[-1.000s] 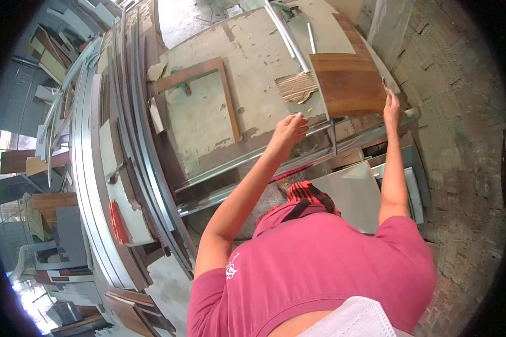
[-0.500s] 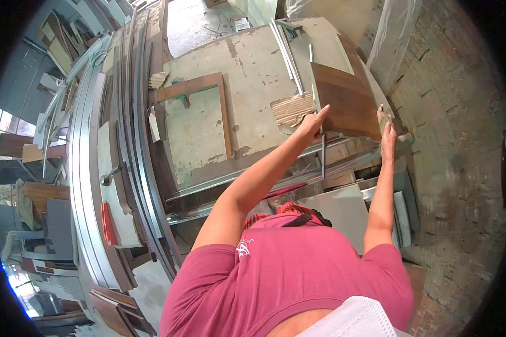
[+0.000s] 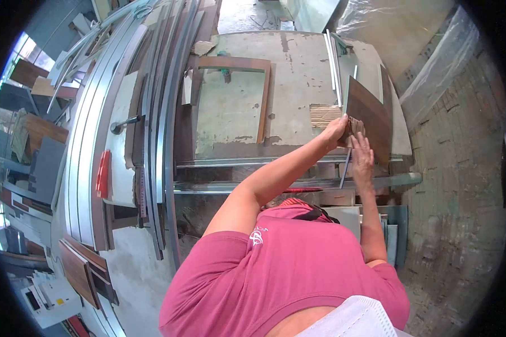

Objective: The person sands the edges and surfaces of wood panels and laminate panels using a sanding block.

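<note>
A dark brown wooden panel (image 3: 368, 118) stands tilted on edge over the right end of the worktable. Closed around its near left edge is my left hand (image 3: 337, 132). My right hand (image 3: 363, 160) has its fingers stretched upward against a crumpled brownish rag (image 3: 356, 127), which lies against the panel face. The rag's exact material is hard to make out. A thin metal strip (image 3: 346, 168) sticks out below my left hand. Beside the panel lies a piece of corrugated cardboard (image 3: 325, 115).
The worn worktable (image 3: 298, 73) carries a brown L-shaped frame (image 3: 262, 106) and white strips (image 3: 333, 67). Long metal profiles (image 3: 166, 112) run along the left. A hammer (image 3: 123, 124) and a red tool (image 3: 103, 174) rest there. Plastic sheeting (image 3: 441, 73) hangs at right.
My right hand has moved left with the rag, from the panel's right edge to near my left hand. The panel has turned more edge-on, and the view has shifted.
</note>
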The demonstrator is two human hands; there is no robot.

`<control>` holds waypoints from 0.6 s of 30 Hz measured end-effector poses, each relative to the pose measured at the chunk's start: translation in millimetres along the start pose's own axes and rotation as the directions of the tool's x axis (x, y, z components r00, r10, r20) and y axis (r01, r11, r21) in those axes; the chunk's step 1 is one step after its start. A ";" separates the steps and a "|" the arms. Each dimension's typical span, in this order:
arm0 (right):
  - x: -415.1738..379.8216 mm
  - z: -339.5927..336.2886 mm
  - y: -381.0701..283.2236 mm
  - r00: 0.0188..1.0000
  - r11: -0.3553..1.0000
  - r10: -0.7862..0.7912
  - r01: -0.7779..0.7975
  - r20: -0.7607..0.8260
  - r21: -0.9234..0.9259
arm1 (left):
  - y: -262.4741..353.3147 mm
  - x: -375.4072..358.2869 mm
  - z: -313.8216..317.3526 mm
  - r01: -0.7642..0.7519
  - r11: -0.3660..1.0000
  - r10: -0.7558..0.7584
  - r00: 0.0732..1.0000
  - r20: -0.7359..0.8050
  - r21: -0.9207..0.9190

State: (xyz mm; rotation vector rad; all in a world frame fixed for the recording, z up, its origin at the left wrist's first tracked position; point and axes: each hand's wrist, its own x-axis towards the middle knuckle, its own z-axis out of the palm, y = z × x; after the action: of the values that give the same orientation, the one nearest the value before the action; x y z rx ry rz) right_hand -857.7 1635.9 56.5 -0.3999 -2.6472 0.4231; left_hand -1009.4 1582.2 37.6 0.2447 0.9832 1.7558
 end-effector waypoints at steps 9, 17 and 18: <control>36.3 11.4 43.5 0.994 0.994 -0.052 0.042 0.098 0.099 | 6.9 -20.1 -9.5 0.071 0.989 -0.071 0.997 0.001 -0.131; 120.9 44.8 113.8 0.954 0.931 0.292 -0.267 0.066 -0.251 | -8.6 -4.1 -23.8 0.205 0.974 -0.200 0.978 0.055 -0.101; 113.7 31.8 133.5 0.917 0.899 0.393 -0.369 0.063 -0.237 | -8.9 -5.5 -24.2 0.199 0.974 -0.195 0.980 0.048 -0.110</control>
State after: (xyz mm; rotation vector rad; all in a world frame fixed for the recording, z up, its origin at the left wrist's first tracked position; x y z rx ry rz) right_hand -942.6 1789.1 23.4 -1.0067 -2.7291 0.2716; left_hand -1015.1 1566.3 17.3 0.1016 0.8475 1.6134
